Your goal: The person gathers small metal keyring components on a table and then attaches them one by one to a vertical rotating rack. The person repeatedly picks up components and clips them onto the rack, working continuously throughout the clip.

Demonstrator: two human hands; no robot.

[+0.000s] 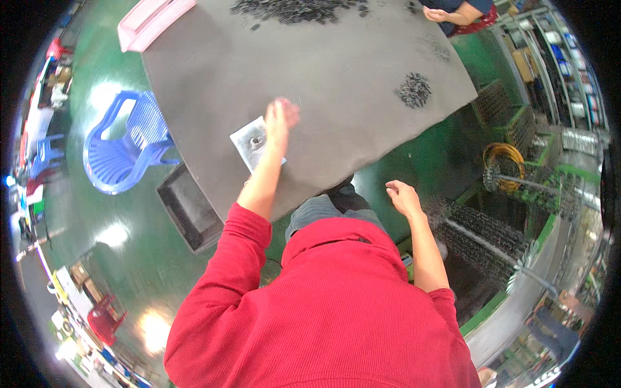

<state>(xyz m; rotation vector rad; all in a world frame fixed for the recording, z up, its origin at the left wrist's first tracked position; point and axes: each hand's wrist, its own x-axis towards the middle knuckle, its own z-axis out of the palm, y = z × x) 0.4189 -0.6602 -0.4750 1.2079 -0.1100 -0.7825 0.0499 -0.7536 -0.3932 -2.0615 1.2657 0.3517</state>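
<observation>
While we look down past the red top (323, 304), the nearest hand we see is the right hand (402, 196), held just off the table's near edge; its fingers curl toward the thumb, and we cannot tell whether they hold anything. Farther in, the left hand (281, 118) hovers or rests over the grey tabletop (349, 77), fingers extended but blurred, so we cannot tell whether it grips something or touches the surface.

Under the left wrist and forearm we find the silvery plate (244, 142), lying flat near the table's left part, with a small dark round spot on it. Its slightly longer axis slants from the near right to the far left, one short end facing away from us; the forearm hides part of it.

Left of the table we see a black tray (191, 204), then a blue chair (119, 158). Well to the right lies a small pile of black pieces (414, 90); farthest are a pink tray (133, 39), a larger black heap (301, 9) and a co-worker's hand (440, 14).
</observation>
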